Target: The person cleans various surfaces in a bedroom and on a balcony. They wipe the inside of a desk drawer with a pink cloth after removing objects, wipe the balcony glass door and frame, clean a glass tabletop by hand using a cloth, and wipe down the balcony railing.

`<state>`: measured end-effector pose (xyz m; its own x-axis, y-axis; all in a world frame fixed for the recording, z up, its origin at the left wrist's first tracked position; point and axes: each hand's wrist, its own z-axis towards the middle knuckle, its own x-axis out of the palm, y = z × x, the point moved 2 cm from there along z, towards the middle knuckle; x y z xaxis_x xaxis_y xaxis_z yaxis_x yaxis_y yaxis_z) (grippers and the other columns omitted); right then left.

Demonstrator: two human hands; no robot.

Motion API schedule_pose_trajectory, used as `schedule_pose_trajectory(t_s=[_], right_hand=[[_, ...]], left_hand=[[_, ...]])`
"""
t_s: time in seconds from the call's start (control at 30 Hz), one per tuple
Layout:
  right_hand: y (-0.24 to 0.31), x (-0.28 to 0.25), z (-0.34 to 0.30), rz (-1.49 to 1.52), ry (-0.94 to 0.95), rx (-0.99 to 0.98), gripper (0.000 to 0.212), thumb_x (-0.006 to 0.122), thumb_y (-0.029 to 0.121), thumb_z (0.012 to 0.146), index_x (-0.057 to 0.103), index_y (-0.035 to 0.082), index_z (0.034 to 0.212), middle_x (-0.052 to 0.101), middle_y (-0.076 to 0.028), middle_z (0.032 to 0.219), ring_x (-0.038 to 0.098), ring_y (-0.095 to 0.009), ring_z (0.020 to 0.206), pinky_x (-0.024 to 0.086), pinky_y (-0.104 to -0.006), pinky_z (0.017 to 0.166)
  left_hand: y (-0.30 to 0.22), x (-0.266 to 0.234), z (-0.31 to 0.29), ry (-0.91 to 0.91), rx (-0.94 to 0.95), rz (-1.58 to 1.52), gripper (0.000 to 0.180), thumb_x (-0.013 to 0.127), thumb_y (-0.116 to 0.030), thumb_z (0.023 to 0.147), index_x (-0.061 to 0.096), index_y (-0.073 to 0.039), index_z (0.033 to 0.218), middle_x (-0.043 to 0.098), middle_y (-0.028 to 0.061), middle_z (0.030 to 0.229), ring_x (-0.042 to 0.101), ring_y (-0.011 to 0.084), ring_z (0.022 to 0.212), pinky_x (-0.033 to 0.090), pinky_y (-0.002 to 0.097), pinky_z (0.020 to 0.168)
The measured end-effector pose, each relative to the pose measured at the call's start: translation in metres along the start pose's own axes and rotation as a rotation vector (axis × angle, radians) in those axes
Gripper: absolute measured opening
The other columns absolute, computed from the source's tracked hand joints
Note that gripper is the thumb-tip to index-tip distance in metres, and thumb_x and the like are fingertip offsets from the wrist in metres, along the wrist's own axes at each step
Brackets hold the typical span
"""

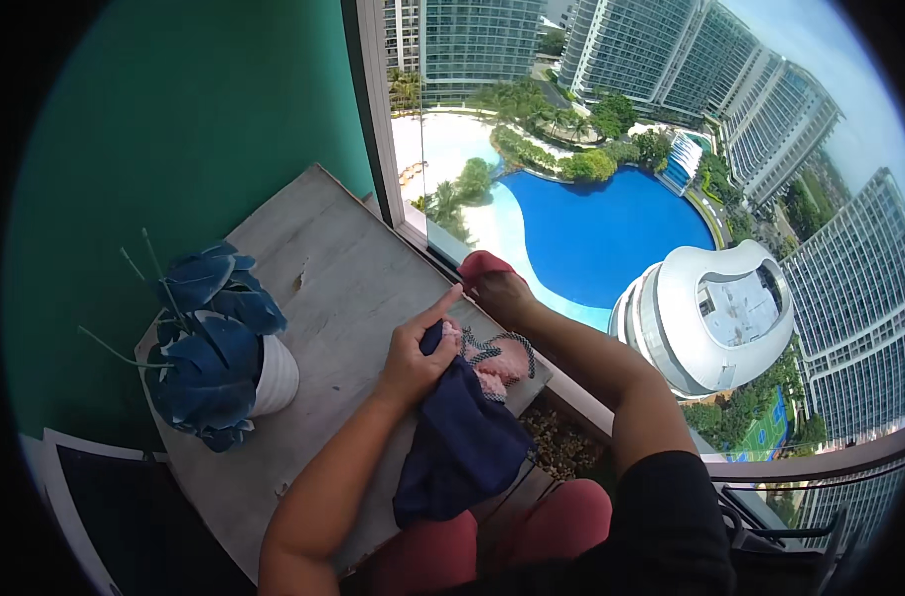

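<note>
My left hand (419, 350) is closed on a dark navy cloth (467, 437) that hangs down toward my lap. Its index finger stretches out to the window frame, close to my right hand. Beside these fingers, a pink fluffy cloth with a dark-and-white edging (507, 363) is bunched against the navy one. My right hand (504, 296) reaches across to the window and has a red cloth (485, 264) in its grip, at the lower edge of the glass. The right fingers are partly hidden by the cloth and the hand itself.
A worn whitish table (343, 258) stands before me against a green wall (194, 109). On its left side sits a blue-leaved plant (214, 338) in a white ribbed pot (277, 375). The window frame (413, 236) runs along the right; a pool and towers show outside.
</note>
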<state>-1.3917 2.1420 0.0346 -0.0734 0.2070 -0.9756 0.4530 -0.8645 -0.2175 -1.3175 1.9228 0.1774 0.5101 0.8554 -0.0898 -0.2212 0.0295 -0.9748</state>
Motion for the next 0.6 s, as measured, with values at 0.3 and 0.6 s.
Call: schedule_pose_trajectory(t_s=[0.3,0.6], right_hand=[[-0.101,-0.524,-0.095,-0.564,-0.880,0.272,0.026,0.057,0.018,0.079,0.065,0.008,0.101,0.062,-0.009,0.109,0.059,-0.024,0.099,0.042,-0.0429,0.088],[-0.003,0.003,-0.146,-0.421,-0.112,0.114,0.053,0.047,0.020,0.089,0.034,0.019,0.140,0.029,0.001,0.148,0.029,-0.013,0.135,0.025,-0.0312,0.111]], left_hand=[[0.014,-0.006,0.001,-0.061,0.012,-0.038,0.052,0.051,0.000,0.084,0.049,-0.009,0.135,0.055,-0.0004,0.080,0.050,0.0062,0.072,0.044,0.0210,0.068],[-0.035,0.039,-0.005,-0.008,-0.042,-0.265,0.052,0.052,0.001,0.083,0.050,-0.007,0.134,0.054,0.0005,0.084,0.050,0.0067,0.074,0.044,0.0207,0.071]])
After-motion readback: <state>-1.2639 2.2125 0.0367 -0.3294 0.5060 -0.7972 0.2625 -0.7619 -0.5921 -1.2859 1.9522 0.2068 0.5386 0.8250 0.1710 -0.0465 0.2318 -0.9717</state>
